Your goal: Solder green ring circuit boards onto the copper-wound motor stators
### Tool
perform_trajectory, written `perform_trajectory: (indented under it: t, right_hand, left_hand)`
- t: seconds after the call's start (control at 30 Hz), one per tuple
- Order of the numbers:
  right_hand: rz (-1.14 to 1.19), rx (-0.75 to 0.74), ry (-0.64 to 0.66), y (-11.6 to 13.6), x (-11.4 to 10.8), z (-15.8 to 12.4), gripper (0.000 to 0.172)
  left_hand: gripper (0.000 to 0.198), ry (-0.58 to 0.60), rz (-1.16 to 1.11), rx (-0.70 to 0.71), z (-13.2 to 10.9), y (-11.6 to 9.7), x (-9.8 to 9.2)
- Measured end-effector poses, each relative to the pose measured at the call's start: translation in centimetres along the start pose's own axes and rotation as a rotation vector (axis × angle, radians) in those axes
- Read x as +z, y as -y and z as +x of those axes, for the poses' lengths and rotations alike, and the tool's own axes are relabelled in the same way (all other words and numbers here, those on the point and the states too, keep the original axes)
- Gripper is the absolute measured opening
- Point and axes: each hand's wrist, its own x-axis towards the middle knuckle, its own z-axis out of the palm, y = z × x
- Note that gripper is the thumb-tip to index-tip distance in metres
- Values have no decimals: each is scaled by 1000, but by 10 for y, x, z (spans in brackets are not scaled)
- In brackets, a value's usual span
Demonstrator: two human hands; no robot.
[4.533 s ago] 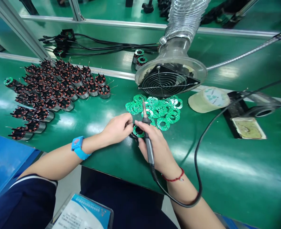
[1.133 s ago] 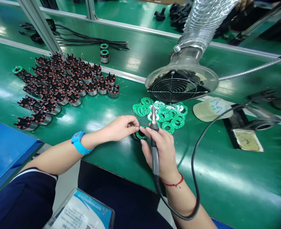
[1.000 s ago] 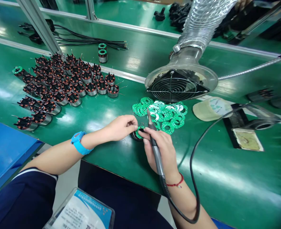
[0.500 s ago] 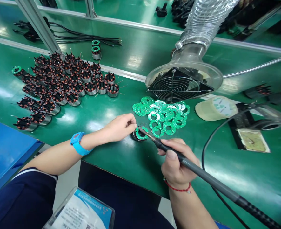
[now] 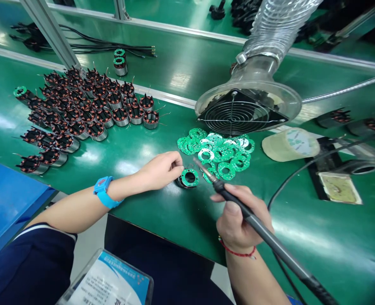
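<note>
My right hand (image 5: 243, 216) grips a soldering iron (image 5: 247, 214), its tip held just above and to the right of a motor stator. That stator (image 5: 181, 184) stands on the green bench with a ring-shaped green circuit board (image 5: 190, 178) on top. Close against the stator's left side, my left hand (image 5: 163, 170) is closed, thumb and forefinger pinched together near the board's edge. Whatever sits in the pinch is too small or hidden to name. Loose ring-shaped circuit boards (image 5: 226, 170) lie in a pile just behind the stator.
Many wound stators (image 5: 97, 130) stand in rows at the left. A fume extractor hood (image 5: 247, 111) hangs over the board pile. To the right are a roll of tape (image 5: 290, 144) and a soldering iron stand with a sponge (image 5: 340, 187). The iron's cable (image 5: 289, 173) loops across the right side.
The soldering iron's tip has lifted off the board on the stator and moved up and to the right. My left hand has stayed nearly still.
</note>
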Motion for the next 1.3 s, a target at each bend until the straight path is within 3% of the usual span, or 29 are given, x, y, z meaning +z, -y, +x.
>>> perform_trajectory:
  t: [0.1,0.27,0.33,0.43,0.5,0.7,0.9,1.13,1.3]
  right_hand:
    - [15,80,-19,4,7,5,38]
    - [-180,170,284,0,12,12,49]
    - [-166,180,325,-2,13,12,51]
    - [-140,191,283,-3,15,10,52]
    - [-143,183,257,-1,16,9,50]
    - [-334,101,213,9,19,6,38]
    - [-553,-92,256,15,21,2,29]
    - [-322,97,227,6,25,3,52]
    - [-277,133,264,1,25,3,52]
  left_hand:
    - [11,2,30,-7,1,-2,1]
    - [6,2,57,-5,-1,-1,0]
    - [12,16,47,40,-4,1,-1]
    - [47,112,143,164,-9,2,0]
    - [58,150,241,195,-11,1,5]
    - [50,76,315,162,-13,0,22]
    - [47,83,338,213,-12,1,21]
    - [40,169,312,355,-7,4,15]
    - [59,72,96,330,-6,14,21]
